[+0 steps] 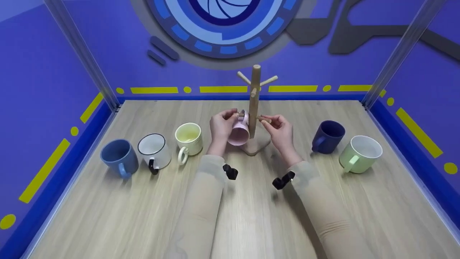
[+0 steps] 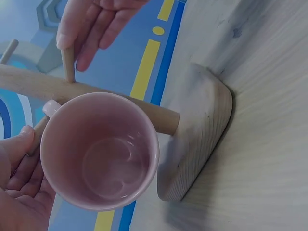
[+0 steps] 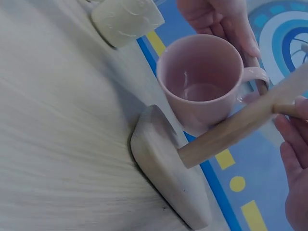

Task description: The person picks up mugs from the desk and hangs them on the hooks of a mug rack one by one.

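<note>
A wooden mug tree (image 1: 254,100) stands upright on the table, with pegs near its top and lower down. On its lower left peg a pink mug (image 1: 238,136) hangs by the handle, its mouth facing the front. My left hand (image 1: 220,128) pinches the end of that peg (image 3: 261,86) between thumb and fingers, just beside the mug. Across the post, my right hand (image 1: 282,132) pinches the lower right peg (image 2: 68,65). The wooden base (image 2: 211,110) of the tree sits flat on the tabletop.
To the left stand a blue mug (image 1: 119,158), a white mug (image 1: 155,151) with black rim and handle, and a pale yellow mug (image 1: 189,139). On the right are a navy mug (image 1: 328,136) and a light green mug (image 1: 360,154). Blue panels (image 1: 230,81) enclose the table.
</note>
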A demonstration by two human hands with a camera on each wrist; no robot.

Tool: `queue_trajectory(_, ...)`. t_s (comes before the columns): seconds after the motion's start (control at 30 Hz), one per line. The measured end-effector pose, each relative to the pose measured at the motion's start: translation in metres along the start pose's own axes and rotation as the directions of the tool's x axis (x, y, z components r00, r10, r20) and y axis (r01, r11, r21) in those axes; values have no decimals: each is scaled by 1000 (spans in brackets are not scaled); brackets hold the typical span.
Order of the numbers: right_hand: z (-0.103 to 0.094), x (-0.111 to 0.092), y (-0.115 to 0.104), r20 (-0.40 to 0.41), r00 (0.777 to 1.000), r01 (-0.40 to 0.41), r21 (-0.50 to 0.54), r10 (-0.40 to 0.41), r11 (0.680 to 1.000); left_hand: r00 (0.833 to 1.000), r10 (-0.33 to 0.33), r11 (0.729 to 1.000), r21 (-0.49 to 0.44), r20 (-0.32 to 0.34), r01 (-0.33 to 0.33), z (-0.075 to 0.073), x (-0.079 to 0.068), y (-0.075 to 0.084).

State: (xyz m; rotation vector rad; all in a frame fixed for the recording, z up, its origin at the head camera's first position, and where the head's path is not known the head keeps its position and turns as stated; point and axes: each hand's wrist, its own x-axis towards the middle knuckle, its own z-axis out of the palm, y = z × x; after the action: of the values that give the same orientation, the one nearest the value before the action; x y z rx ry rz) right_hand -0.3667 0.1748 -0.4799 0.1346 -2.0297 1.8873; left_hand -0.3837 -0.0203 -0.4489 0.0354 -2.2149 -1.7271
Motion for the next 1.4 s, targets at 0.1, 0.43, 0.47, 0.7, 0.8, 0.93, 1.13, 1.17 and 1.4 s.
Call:
queue_trajectory(0.1, 5, -6, 0, -23, 998, 55, -50, -56, 997, 1000, 8, 999, 31, 11, -8, 0, 6, 1)
queue_trajectory(0.43, 21, -20, -3, -55, 913, 369, -317, -405, 874, 1000, 10, 996, 92, 27, -12, 5, 22, 4)
queue_trajectory(0.47, 23, -20, -3, -50, 897, 397, -346, -439, 850, 1000, 11, 995, 99, 28, -14, 5, 23, 5)
queue_trajectory(0.7, 30, -24, -5, -2, 820, 495, -497, -572, 713, 1000, 14, 990, 143, 24, -17, 9, 28, 6)
queue_trajectory(0.8, 32, -25, -6, 26, 812, 511, -515, -583, 689, 1000, 19, 988, 154, 10, -20, 10, 28, 7)
queue_trajectory(0.93, 33, -24, -7, 28, 817, 503, -524, -576, 688, 1000, 27, 987, 158, 9, -28, 11, 28, 9)
queue_trajectory(1.13, 34, -25, -7, 27, 818, 503, -518, -575, 692, 999, 42, 985, 170, -3, -41, 10, 24, 8)
queue_trajectory(1.17, 34, -25, -7, 27, 816, 506, -515, -578, 692, 998, 63, 985, 163, -18, -60, 10, 22, 8)
queue_trajectory(1.4, 34, -25, -7, 18, 806, 515, -516, -592, 685, 899, 436, 899, 54, -31, -434, 14, -18, 7)
